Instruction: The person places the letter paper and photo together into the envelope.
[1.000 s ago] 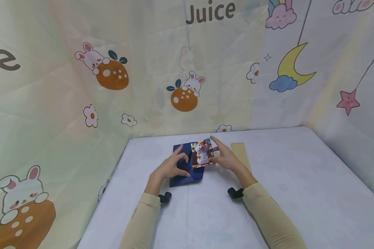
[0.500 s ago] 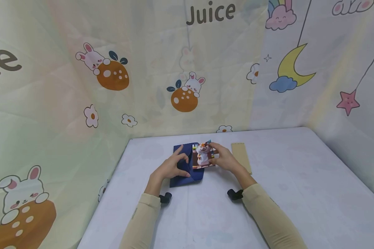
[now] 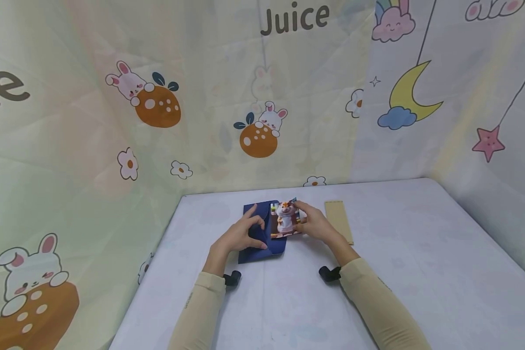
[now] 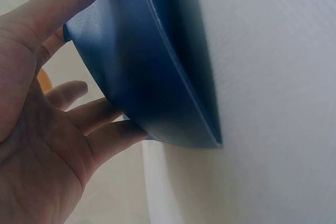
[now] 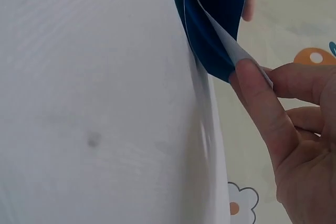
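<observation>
A dark blue envelope is held near the far side of the table. My left hand grips its left part; in the left wrist view the thumb is on one face of the envelope and fingers are behind it. My right hand pinches the right edge of a picture card printed with a hamster figure in white. The card overlaps the envelope's right part. From the right wrist, the card shows a pale back, with its far end close against the blue envelope; whether it is inside, I cannot tell.
A flat beige strip lies on the white-covered table, right of and partly behind my right hand. A printed cloth wall rises behind the table. Black straps with camera mounts sit at both wrists.
My right hand has shifted the picture card slightly down and right, and its fingers have moved lower over the card's upper right corner. The left hand and envelope stay almost still.
</observation>
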`<state>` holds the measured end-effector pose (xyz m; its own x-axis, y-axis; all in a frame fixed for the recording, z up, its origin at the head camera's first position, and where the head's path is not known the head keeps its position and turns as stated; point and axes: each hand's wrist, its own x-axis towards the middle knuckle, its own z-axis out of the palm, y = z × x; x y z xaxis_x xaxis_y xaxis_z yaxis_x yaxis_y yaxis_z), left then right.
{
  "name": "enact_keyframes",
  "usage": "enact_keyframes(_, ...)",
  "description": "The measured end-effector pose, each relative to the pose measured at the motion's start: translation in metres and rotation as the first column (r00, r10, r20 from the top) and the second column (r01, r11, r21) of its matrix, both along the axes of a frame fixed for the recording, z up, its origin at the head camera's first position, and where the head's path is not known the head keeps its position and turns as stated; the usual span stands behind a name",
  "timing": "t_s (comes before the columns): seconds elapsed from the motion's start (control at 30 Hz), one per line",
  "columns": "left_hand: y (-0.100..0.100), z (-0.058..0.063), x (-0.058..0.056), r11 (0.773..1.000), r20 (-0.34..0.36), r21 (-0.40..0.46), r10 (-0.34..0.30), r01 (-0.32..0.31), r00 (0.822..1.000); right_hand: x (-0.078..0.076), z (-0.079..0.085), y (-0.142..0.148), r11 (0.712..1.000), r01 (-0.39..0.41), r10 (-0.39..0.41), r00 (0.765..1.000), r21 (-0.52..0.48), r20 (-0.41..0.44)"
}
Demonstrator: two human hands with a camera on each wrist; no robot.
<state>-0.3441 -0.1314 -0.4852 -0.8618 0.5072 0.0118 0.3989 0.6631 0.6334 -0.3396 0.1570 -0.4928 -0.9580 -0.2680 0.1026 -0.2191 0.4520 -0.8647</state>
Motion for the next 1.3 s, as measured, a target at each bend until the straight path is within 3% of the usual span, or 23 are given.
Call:
enact_keyframes(0.4,0.000,0.000,0.000,1.000,-0.005,0.000,-0.005,0.005,1.000,0.001,-0.003,-0.014,0.998,-0.043,0.043,0.999,-0.039,0.013)
enact_keyframes(0.6,-0.001,-0.001,-0.002,1.000,-0.004,0.002,-0.009,0.009,1.000,0.000,-0.002,-0.020,1.000,0.004,-0.003,0.999,0.027,-0.035)
enact_keyframes(0.83,-0.001,-0.003,-0.001,1.000,0.007,0.015,-0.011,0.011,1.000,-0.003,-0.003,-0.028,0.997,-0.022,0.026,0.998,0.075,-0.063)
enact_keyframes(1.3,0.000,0.003,0.000,1.000,0.034,0.008,0.008,-0.008,0.999,-0.007,0.003,-0.036,0.996,-0.083,0.081,0.996,0.044,0.040)
